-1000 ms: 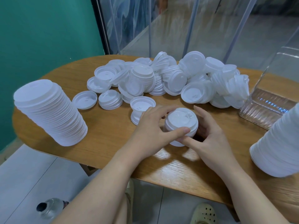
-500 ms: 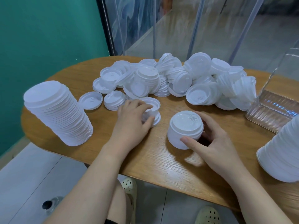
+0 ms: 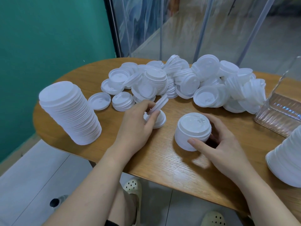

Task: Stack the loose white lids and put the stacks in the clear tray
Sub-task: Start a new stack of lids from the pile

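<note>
Our left hand (image 3: 138,123) pinches a tilted lid (image 3: 160,103) at ten o'clock from the short stack (image 3: 193,131), which our right hand (image 3: 218,144) cups on the desk (image 3: 162,160); the tray (image 3: 280,115) lies at two o'clock.

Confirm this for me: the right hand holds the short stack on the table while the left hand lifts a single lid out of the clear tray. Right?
Not quite. In the head view the left hand lifts the lid from the table, just in front of the loose pile, not from the clear tray. The right hand does hold the short stack.
</note>
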### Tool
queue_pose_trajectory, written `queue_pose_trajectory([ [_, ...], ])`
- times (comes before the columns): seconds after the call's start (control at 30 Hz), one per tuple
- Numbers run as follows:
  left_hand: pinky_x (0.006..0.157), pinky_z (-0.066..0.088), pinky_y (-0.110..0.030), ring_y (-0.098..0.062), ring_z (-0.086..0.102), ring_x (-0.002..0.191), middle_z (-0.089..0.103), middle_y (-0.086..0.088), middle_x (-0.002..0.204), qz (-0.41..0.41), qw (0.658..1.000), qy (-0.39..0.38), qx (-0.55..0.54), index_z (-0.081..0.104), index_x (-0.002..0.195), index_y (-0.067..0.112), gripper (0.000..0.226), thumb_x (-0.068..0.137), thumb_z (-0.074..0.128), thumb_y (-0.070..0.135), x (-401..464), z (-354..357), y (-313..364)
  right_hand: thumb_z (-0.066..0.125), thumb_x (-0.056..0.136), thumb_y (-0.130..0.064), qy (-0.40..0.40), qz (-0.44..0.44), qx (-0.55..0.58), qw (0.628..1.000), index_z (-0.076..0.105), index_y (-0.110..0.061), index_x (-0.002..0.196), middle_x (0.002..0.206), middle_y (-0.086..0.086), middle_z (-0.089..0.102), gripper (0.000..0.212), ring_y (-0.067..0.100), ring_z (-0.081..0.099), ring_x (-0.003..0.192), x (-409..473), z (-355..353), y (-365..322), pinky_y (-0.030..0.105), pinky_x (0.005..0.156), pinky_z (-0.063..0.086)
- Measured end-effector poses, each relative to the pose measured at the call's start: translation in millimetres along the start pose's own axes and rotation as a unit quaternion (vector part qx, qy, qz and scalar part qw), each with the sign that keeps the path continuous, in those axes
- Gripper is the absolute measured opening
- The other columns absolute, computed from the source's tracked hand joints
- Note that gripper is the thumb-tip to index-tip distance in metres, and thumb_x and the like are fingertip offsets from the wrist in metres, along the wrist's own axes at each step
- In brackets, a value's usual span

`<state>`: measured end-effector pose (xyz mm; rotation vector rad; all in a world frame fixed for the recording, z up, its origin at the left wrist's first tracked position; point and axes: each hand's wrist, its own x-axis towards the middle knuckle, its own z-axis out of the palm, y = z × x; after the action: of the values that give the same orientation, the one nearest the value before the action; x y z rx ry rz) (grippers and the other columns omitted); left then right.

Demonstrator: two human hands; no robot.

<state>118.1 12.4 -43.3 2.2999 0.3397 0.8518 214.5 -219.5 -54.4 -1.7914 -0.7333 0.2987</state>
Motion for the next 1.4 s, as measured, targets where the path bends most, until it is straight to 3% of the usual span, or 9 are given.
queue_pose_trajectory([
  [0.13,0.079,0.051,-0.019,-0.006,0.068,0.090,0.073,0.014,0.093,-0.048,0.991,0.042,-0.117,0.068,0.108,0.023,0.012,0.097,0.071,0.020,-9,-6,8,0.084,0.064,-0.054,-0.002,0.003,0.000,1.000,0.054,-0.049,0.136,0.132,-0.025,0.064,0.079,-0.001,0.059,0.125,0,0,0,0.027,0.104,0.046],
  [0.27,0.079,0.061,-0.050,-0.027,0.073,0.080,0.076,-0.003,0.088,-0.135,0.966,0.063,-0.211,0.062,0.114,0.031,0.022,0.096,0.070,0.023,-7,-8,2,0.084,0.065,-0.050,0.003,0.003,-0.005,1.000,0.054,-0.047,0.136,0.128,-0.028,0.065,0.076,-0.005,0.060,0.122,0,1,-2,0.018,0.098,0.045],
  [0.33,0.080,0.061,-0.054,-0.030,0.073,0.078,0.075,-0.008,0.089,-0.171,0.958,0.072,-0.219,0.063,0.115,0.031,0.023,0.097,0.069,0.018,-5,-8,-3,0.083,0.065,-0.050,0.003,0.003,-0.013,1.000,0.054,-0.047,0.136,0.127,-0.030,0.065,0.077,-0.007,0.059,0.121,0,0,-3,0.013,0.095,0.044],
  [0.57,0.069,0.041,-0.002,0.013,0.059,0.080,0.065,0.016,0.090,-0.202,0.977,0.042,-0.060,0.069,0.118,0.027,0.018,0.100,0.064,0.028,1,-5,-16,0.082,0.064,-0.054,0.003,0.008,-0.018,1.000,0.052,-0.054,0.131,0.126,-0.033,0.064,0.073,-0.009,0.058,0.121,0,0,-5,0.012,0.094,0.044],
  [0.7,0.086,0.048,-0.022,0.008,0.060,0.094,0.066,0.020,0.098,-0.206,0.978,-0.001,-0.018,0.067,0.112,0.033,0.019,0.097,0.065,0.045,0,0,-21,0.081,0.064,-0.055,0.003,0.010,-0.022,1.000,0.052,-0.052,0.135,0.126,-0.034,0.063,0.076,-0.010,0.058,0.120,-1,0,-5,0.011,0.092,0.044],
  [0.8,0.106,0.045,-0.041,-0.006,0.058,0.114,0.064,0.018,0.115,-0.203,0.978,-0.023,0.038,0.063,0.122,0.040,0.055,0.079,0.063,0.075,0,6,-24,0.081,0.064,-0.056,0.005,0.009,-0.028,1.000,0.052,-0.051,0.137,0.128,-0.033,0.062,0.078,-0.009,0.057,0.122,0,0,-5,0.014,0.095,0.044],
  [0.93,0.106,0.030,-0.037,-0.011,0.052,0.124,0.060,0.012,0.123,-0.204,0.973,-0.026,0.101,0.058,0.133,0.034,0.073,0.075,0.068,0.078,4,11,-20,0.082,0.065,-0.055,0.005,0.006,-0.023,1.000,0.052,-0.053,0.133,0.128,-0.032,0.063,0.075,-0.008,0.057,0.123,0,1,-4,0.020,0.099,0.045],
  [1.27,0.107,0.027,-0.035,-0.012,0.050,0.121,0.056,0.010,0.116,-0.215,0.972,-0.018,0.090,0.065,0.119,0.030,0.057,0.078,0.071,0.070,8,18,-17,0.082,0.065,-0.054,0.000,-0.002,-0.009,1.000,0.053,-0.050,0.134,0.129,-0.028,0.064,0.075,-0.006,0.058,0.123,0,0,-3,0.014,0.097,0.045],
  [1.4,0.110,0.024,-0.032,-0.010,0.049,0.126,0.055,0.013,0.126,-0.189,0.980,0.030,0.060,0.061,0.123,0.031,0.054,0.081,0.074,0.062,7,14,-10,0.082,0.066,-0.056,-0.003,-0.005,-0.009,1.000,0.052,-0.047,0.138,0.134,-0.023,0.063,0.078,-0.001,0.057,0.128,1,0,1,0.025,0.104,0.046],
])
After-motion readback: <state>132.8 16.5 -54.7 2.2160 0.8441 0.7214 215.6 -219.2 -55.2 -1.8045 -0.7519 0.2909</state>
